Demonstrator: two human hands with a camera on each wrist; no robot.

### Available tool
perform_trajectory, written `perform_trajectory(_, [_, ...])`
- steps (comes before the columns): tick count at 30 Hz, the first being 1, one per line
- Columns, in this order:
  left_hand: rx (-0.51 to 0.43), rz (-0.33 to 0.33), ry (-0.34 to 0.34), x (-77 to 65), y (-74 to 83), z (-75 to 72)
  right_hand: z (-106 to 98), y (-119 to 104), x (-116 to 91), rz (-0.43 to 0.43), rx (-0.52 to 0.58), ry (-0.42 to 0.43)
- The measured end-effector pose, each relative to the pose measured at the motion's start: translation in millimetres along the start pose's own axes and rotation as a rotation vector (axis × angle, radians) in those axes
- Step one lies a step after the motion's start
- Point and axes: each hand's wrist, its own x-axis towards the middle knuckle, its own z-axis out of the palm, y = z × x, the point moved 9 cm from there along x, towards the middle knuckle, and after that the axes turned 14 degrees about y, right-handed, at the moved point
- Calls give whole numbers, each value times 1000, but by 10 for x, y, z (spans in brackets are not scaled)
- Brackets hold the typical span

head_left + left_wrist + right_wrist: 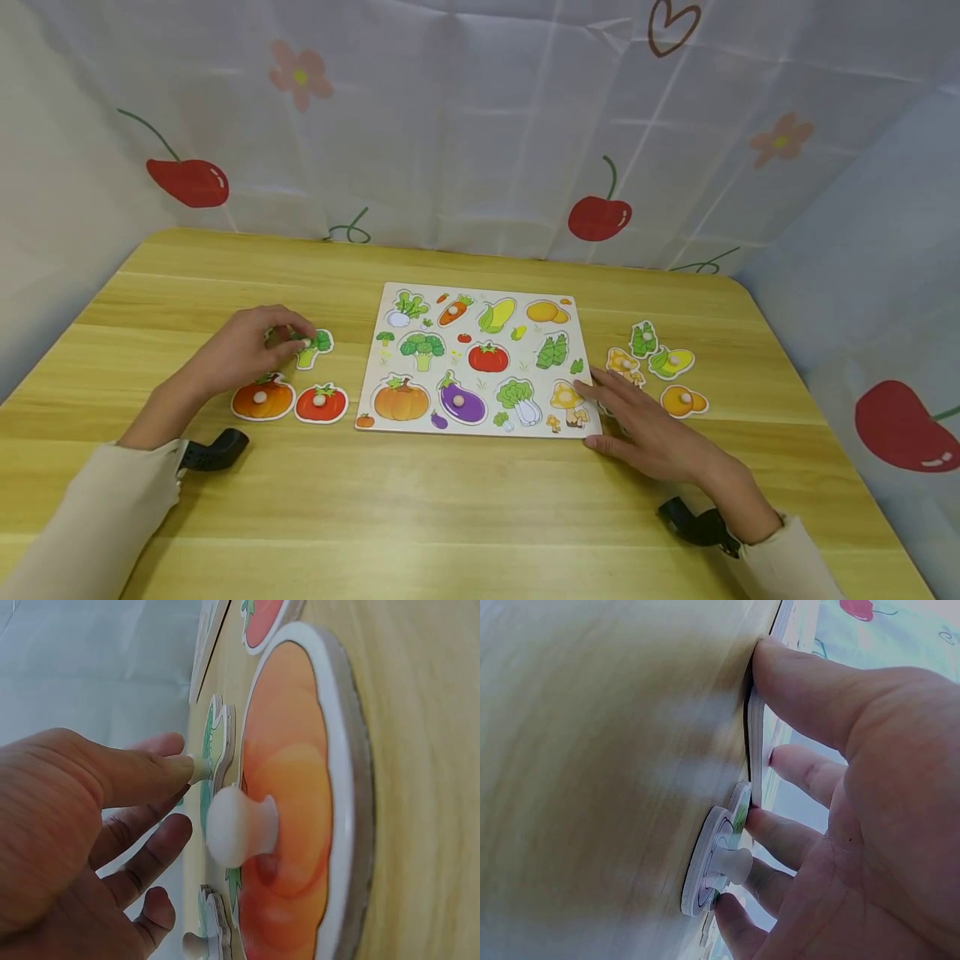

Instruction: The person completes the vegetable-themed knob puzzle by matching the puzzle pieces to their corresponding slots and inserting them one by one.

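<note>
My left hand pinches the white knob of a broccoli puzzle piece between thumb and forefinger, left of the board. Nearer me lie a knobbed pumpkin piece and a tomato piece; the pumpkin piece looms large in the left wrist view. My right hand rests at the lower right corner of the vegetable puzzle board, thumb against its edge and forefinger over the printed mushroom. Beneath that hand sits a knobbed piece, partly hidden. Knobbed carrot and eggplant pieces sit in the board.
Right of the board lie an asparagus-like green piece, a corn piece, a mushroom piece and an orange-yellow piece. A patterned curtain hangs behind the table.
</note>
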Motion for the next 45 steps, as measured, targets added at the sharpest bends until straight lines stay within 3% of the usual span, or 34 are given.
perform_trajectory(7, [1,9,-8,0,-7,19,10,7,5,10,-1,-8])
perform_trajectory(17, [14,-53,-54,-7,-87,71,22,25,5,26,2,-18])
perform_trajectory(33, [26,75,36,39,72,48,34,41,2,40,1,-25])
perform_trajectory(45, [7,74,46,116,201,69,33,43,1,38,1,-25])
